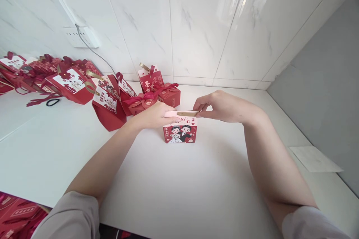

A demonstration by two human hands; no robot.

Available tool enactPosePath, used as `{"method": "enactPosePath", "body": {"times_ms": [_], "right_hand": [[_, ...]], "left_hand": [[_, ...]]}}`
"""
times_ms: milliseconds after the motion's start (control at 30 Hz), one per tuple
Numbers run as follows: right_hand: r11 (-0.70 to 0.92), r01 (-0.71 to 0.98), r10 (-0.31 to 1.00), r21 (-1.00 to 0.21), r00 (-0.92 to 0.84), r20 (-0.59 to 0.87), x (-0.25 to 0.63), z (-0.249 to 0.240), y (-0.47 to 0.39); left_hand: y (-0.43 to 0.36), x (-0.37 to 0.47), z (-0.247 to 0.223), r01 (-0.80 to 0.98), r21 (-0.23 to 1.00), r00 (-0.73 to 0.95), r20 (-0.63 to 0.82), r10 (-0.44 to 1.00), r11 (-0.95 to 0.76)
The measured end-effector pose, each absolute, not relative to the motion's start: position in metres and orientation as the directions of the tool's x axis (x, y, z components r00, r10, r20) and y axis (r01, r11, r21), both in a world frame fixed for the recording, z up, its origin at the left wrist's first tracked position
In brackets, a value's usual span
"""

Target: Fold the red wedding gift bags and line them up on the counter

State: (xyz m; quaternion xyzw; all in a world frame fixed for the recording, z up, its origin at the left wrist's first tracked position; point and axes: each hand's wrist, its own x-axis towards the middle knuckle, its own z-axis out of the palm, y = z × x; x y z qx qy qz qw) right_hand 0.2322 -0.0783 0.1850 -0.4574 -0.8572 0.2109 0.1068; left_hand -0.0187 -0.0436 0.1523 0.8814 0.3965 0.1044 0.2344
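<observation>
A small red and pale pink gift box (180,134), printed with a cartoon bride and groom, stands upright on the white table in front of me. My left hand (159,115) pinches the left end of its top edge between thumb and fingers. At the right end of the same edge, my right hand (209,106) is closed with thumb and fingertips. Between the two hands a gold strap (187,113) lies along the top of the box. The far side of the box is hidden.
Behind my left hand stand red gift boxes with ribbons (169,95) and gold-handled boxes (108,101). More red boxes (42,69) crowd the far left by a socket (81,37) and cable. A white sheet (315,158) lies at right; red packages (17,213) sit below the table edge.
</observation>
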Motion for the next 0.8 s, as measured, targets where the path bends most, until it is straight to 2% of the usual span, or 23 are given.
{"method": "enactPosePath", "body": {"times_ms": [100, 267, 467, 633, 800], "right_hand": [[0.506, 0.738, 0.826, -0.447, -0.563, 0.007, 0.23, 0.185, -0.079], [0.535, 0.733, 0.816, -0.421, -0.577, 0.031, 0.228, 0.183, -0.077], [0.524, 0.733, 0.818, -0.434, -0.575, 0.016, 0.228, 0.182, -0.075], [0.572, 0.727, 0.798, -0.38, -0.6, 0.054, 0.225, 0.185, -0.079], [0.591, 0.681, 0.784, -0.432, -0.611, 0.109, 0.226, 0.186, -0.083]], "left_hand": [[-0.048, -0.019, 0.156, 0.643, 0.494, 0.645, 0.061, 0.762, -0.584], [-0.053, -0.017, 0.157, 0.564, 0.621, 0.602, 0.143, 0.786, -0.545], [-0.051, -0.015, 0.154, 0.559, 0.607, 0.608, 0.164, 0.777, -0.565], [-0.053, -0.017, 0.16, 0.564, 0.543, 0.634, 0.197, 0.748, -0.621], [-0.056, -0.019, 0.164, 0.561, 0.574, 0.607, 0.205, 0.767, -0.597]]}}
